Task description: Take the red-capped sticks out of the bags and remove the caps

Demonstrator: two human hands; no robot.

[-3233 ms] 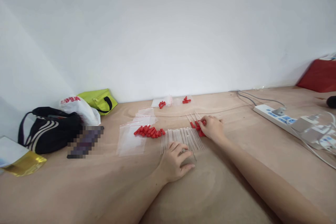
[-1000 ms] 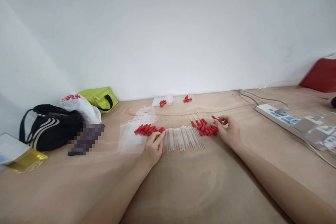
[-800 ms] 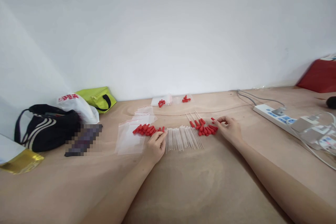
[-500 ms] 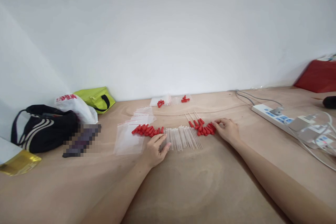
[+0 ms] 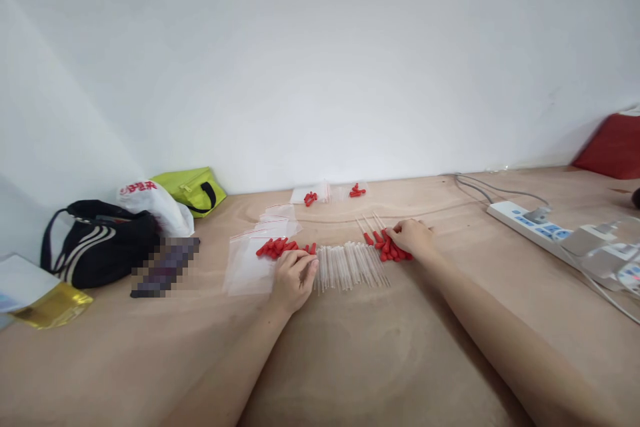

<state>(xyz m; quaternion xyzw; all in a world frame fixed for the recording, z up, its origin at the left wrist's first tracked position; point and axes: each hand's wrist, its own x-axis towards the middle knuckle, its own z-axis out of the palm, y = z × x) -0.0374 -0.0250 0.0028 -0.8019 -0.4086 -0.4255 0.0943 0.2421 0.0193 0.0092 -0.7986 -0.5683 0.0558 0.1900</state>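
Observation:
Clear thin tubes (image 5: 350, 265) lie side by side in a row on the table. My left hand (image 5: 293, 278) rests at the row's left end, fingers bent and thumb close to the index finger; what lies between them, if anything, is hidden. Just beyond its fingers is a pile of red rubber bulbs (image 5: 274, 248). At the row's right end, more red bulbs (image 5: 393, 253) are heaped, beside droppers (image 5: 369, 238) whose tubes point away from me. My right hand (image 5: 414, 238) reaches over this heap, its fingertips closed on a dropper's red bulb.
Clear zip bags (image 5: 245, 270) lie at the left, and two bags with red bulbs (image 5: 357, 191) near the wall. A power strip (image 5: 525, 223) with plugs and cables is at the right. A black bag (image 5: 107, 247) and a green bag (image 5: 193, 190) stand at the left.
My right hand has moved left, from the heap's outer edge to over the bulbs by the droppers. My left hand's thumb has drawn in toward its fingers, off the tubes.

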